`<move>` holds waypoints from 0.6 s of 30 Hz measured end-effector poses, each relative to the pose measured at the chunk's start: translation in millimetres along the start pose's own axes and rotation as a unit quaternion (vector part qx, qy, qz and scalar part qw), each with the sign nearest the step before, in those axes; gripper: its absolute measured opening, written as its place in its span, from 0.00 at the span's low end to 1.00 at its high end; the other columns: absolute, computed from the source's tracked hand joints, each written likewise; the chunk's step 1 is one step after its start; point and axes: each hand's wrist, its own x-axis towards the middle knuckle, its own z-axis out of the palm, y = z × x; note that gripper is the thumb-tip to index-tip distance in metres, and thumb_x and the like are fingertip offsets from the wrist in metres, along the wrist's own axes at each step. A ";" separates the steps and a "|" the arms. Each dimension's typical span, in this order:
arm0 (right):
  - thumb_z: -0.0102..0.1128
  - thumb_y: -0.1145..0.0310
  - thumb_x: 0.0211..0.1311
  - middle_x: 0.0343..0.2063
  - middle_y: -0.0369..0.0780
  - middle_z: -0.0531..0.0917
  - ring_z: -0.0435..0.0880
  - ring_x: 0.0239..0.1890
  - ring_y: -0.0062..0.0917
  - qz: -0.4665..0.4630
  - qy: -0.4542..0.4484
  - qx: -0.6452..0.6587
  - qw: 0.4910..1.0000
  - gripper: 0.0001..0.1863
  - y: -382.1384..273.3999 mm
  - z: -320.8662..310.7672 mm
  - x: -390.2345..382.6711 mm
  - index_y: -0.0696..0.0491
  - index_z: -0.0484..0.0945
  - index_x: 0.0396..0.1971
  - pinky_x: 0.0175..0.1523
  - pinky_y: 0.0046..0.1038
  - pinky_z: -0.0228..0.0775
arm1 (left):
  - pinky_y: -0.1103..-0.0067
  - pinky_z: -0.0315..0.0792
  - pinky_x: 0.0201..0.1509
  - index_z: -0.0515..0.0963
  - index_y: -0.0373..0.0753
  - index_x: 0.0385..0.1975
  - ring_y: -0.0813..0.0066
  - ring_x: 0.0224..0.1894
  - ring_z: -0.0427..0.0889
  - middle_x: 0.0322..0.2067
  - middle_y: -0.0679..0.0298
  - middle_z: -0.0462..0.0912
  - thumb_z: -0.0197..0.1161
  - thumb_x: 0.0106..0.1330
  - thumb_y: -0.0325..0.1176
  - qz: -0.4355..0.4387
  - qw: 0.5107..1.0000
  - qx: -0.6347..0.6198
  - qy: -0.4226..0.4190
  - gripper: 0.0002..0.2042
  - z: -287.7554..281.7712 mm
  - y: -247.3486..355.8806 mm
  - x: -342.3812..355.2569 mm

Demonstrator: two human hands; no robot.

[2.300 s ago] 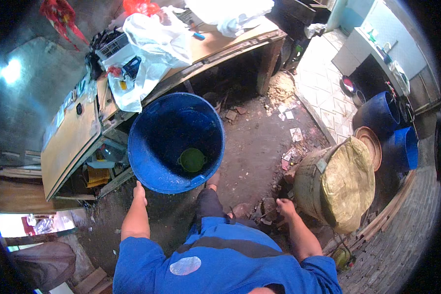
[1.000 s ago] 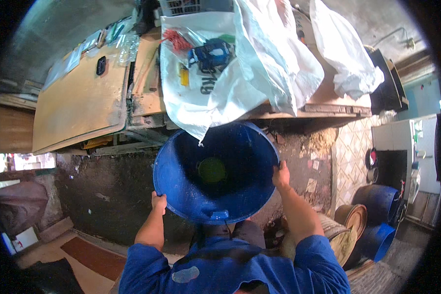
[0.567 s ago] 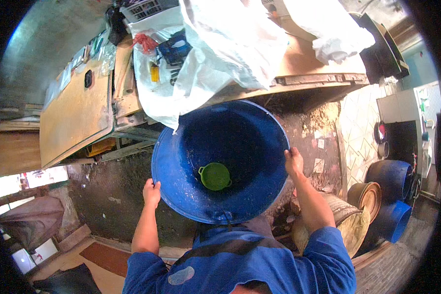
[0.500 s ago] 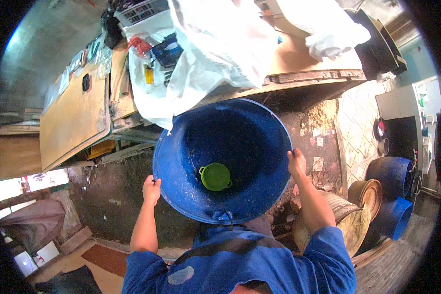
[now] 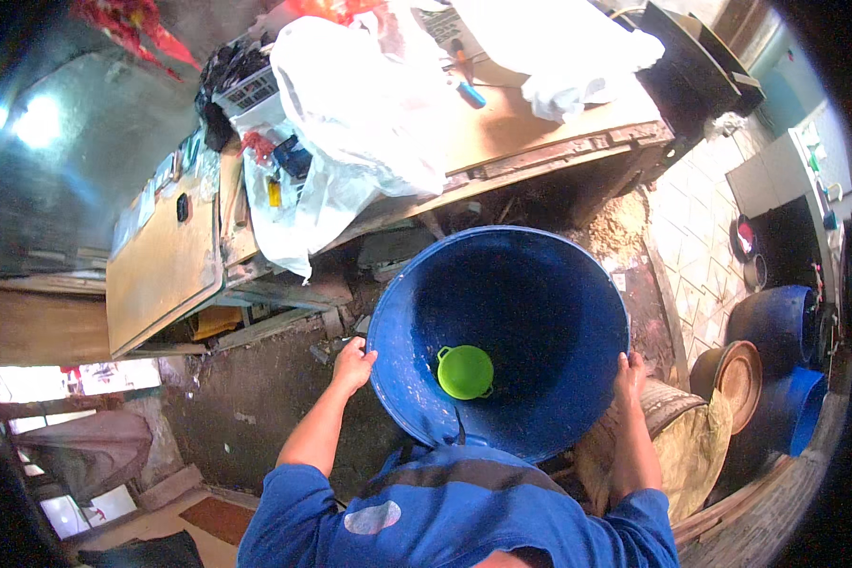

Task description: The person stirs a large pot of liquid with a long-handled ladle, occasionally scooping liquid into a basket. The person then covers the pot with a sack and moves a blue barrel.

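A large blue plastic drum (image 5: pixel 568 350) hangs in front of my body, its wide mouth facing up toward me. Fingers of my left hand (image 5: pixel 354 366) are closed on its left rim. On the opposite side, my right hand (image 5: pixel 630 373) grips the right rim. Low in the drum lies a small green plastic bowl (image 5: pixel 465 372) with two little side handles. Neither hand touches the bowl. A dark cord or strap (image 5: pixel 460 426) hangs over the near edge of the drum, close to my blue shirt.
Ahead stands a worn wooden workbench (image 5: pixel 502 133), draped with white plastic bags (image 5: pixel 350 104). Its lighter panel (image 5: pixel 170 260) extends left. At right sit a yellowish sack-covered container (image 5: pixel 677 445), a round brown lid or basin (image 5: pixel 732 386) and blue barrels (image 5: pixel 774 322).
The drum, with the green bowl inside, has moved right and slightly nearer to me, away from the bench edge. Both hands have travelled with it, still on the rim. The view has shifted somewhat.
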 end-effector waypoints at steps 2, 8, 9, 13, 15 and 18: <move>0.53 0.64 0.65 0.28 0.44 0.80 0.77 0.31 0.30 0.023 0.013 -0.010 1.000 0.15 8.0 -23.9 -4.3 0.62 0.77 0.35 0.41 0.31 0.68 | 0.70 0.73 0.38 0.75 0.37 0.40 0.63 0.31 0.83 0.28 0.57 0.83 0.64 0.61 0.34 0.009 0.999 0.031 -0.014 0.11 14.5 10.4 -3.6; 0.60 0.65 0.61 0.29 0.42 0.81 0.78 0.32 0.30 0.062 0.019 0.030 0.997 0.13 37.1 -51.6 -12.5 0.60 0.77 0.36 0.42 0.32 0.69 | 0.67 0.73 0.39 0.75 0.37 0.42 0.60 0.36 0.83 0.32 0.54 0.82 0.65 0.60 0.37 0.033 0.997 0.062 -0.007 0.14 49.6 43.7 -8.5; 0.61 0.65 0.60 0.29 0.42 0.82 0.79 0.32 0.30 0.090 0.014 0.059 0.994 0.13 39.1 -52.2 -13.3 0.60 0.77 0.37 0.42 0.33 0.69 | 0.67 0.73 0.39 0.75 0.37 0.42 0.60 0.37 0.83 0.33 0.54 0.82 0.65 0.59 0.37 0.044 0.996 0.082 0.010 0.15 53.4 47.2 -9.9; 0.65 0.70 0.52 0.32 0.41 0.83 0.81 0.35 0.30 0.067 0.026 -0.027 0.997 0.15 39.9 -53.3 -25.7 0.58 0.77 0.39 0.45 0.32 0.70 | 0.69 0.74 0.43 0.73 0.37 0.51 0.61 0.40 0.81 0.38 0.54 0.81 0.67 0.58 0.38 0.017 0.993 0.097 -0.058 0.23 50.5 51.7 -7.6; 0.64 0.74 0.49 0.33 0.41 0.84 0.81 0.35 0.30 0.102 -0.013 -0.041 0.994 0.16 39.4 -51.5 -25.9 0.56 0.78 0.41 0.45 0.32 0.71 | 0.68 0.74 0.44 0.73 0.37 0.52 0.60 0.40 0.81 0.39 0.53 0.81 0.66 0.58 0.39 0.011 0.994 0.101 -0.040 0.23 45.9 45.6 -9.8; 0.58 0.81 0.44 0.28 0.40 0.82 0.80 0.29 0.31 0.094 -0.045 -0.121 0.987 0.18 42.8 -43.1 -14.9 0.58 0.77 0.40 0.38 0.32 0.72 | 0.68 0.74 0.45 0.72 0.37 0.53 0.59 0.42 0.81 0.41 0.52 0.80 0.66 0.59 0.40 -0.014 0.996 0.090 -0.020 0.24 37.9 29.0 -5.1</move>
